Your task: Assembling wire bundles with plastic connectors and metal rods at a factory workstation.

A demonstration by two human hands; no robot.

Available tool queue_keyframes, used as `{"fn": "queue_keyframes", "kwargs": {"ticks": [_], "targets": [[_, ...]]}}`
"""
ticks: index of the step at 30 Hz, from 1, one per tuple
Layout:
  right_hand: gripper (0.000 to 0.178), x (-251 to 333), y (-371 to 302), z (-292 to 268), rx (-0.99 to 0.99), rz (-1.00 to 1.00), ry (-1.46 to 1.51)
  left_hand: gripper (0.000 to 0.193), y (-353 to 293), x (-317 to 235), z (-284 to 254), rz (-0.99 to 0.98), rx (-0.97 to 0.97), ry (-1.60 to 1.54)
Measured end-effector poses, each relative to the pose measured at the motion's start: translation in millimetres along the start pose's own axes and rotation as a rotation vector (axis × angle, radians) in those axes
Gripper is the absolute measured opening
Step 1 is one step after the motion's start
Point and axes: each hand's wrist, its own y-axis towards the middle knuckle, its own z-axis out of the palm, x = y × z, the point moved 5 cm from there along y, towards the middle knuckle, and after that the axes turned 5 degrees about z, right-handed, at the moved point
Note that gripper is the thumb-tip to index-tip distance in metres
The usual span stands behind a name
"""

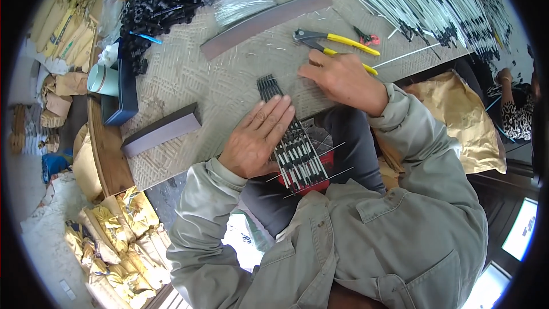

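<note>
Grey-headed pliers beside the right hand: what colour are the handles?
Yellow handles; they show in the head view.

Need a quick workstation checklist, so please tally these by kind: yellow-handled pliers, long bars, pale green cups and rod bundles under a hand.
Yellow-handled pliers: 1
Long bars: 2
Pale green cup: 1
Rod bundle under left hand: 1
Total: 5

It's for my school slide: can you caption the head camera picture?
Left hand across a bundle of black and pale rods, right hand near yellow-handled pliers.
</note>
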Motion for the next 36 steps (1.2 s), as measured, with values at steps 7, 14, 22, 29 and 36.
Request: {"fn": "queue_keyframes", "kwargs": {"ticks": [7,14,22,29,36], "targets": [[0.041,-5,-4,-6,-0.028,0.025,-0.023,0.057,6,4,-3,-0.007,0.059,0.042],[0.026,-6,1,-2,-0.022,0.027,-0.023,0.055,7,5,0,-0.019,0.070,0.072],[0.034,-14,0,-4,-0.026,0.010,-0.067,0.055,5,2,0,-0.010,0.055,0.077],[0.036,-10,4,1,-0.046,-0.018,-0.041,0.062,0,5,3,-0.005,0.033,0.061],[0.037,-11,11,1,-0.048,-0.072,-0.044,0.086,-1,6,3,0.012,0.010,0.026]]}}
